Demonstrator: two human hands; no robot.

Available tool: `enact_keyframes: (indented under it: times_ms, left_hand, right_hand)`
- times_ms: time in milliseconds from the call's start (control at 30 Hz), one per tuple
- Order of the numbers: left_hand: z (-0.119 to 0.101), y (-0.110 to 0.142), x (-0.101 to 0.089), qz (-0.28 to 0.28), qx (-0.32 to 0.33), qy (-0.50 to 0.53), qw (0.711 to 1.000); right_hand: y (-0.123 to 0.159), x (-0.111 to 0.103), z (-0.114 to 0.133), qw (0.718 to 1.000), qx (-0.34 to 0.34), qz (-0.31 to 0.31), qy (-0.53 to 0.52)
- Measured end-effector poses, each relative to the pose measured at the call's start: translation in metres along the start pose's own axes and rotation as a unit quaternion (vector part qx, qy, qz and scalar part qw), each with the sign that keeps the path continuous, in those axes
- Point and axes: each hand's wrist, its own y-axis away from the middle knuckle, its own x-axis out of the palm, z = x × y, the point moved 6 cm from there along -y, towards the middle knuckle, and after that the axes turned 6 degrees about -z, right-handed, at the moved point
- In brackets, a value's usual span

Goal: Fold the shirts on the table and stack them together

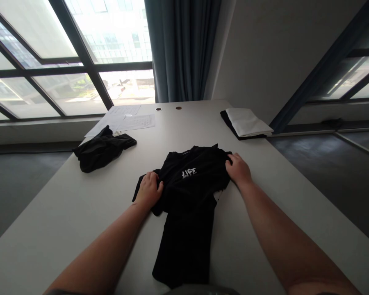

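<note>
A black T-shirt [187,192] with white lettering on its chest lies on the white table, collar facing away from me. Its lower part runs toward me, narrower than the chest and creased. My left hand [149,189] is closed on the sleeve side at the left, fingers curled into the cloth. At the shirt's right edge, near the sleeve, my right hand [238,169] pinches the fabric. A small white patch shows beneath the shirt's edge below my right hand; I cannot tell what it is.
A crumpled black garment [103,149] lies to the left, near paper sheets [135,122]. Folded white cloth [249,121] rests on folded black cloth at the far right. The white table [80,217] has two round holes at its far end, before a blue curtain [184,49] and windows.
</note>
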Motion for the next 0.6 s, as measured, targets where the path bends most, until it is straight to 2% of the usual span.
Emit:
enact_keyframes:
  times_ms: [100,233,333,433,600]
  left_hand:
    - [0.005,0.001,0.003,0.013,-0.001,-0.026,1.0]
    - [0.017,0.001,0.009,0.024,-0.003,-0.063,0.998]
    - [0.032,-0.001,0.014,0.036,-0.01,-0.094,0.995]
    - [0.053,-0.006,0.015,0.05,-0.047,-0.129,0.989]
    - [0.086,-0.019,0.006,0.072,-0.095,-0.16,0.98]
  right_hand:
    - [-0.005,-0.018,-0.023,0.993,0.072,-0.088,0.007]
    - [-0.007,-0.028,-0.047,0.978,0.155,-0.137,-0.014]
    - [-0.007,-0.034,-0.043,0.973,0.132,-0.179,-0.052]
    - [-0.004,-0.044,-0.031,0.965,0.093,-0.226,-0.101]
    - [0.0,-0.057,-0.029,0.95,0.096,-0.277,-0.111]
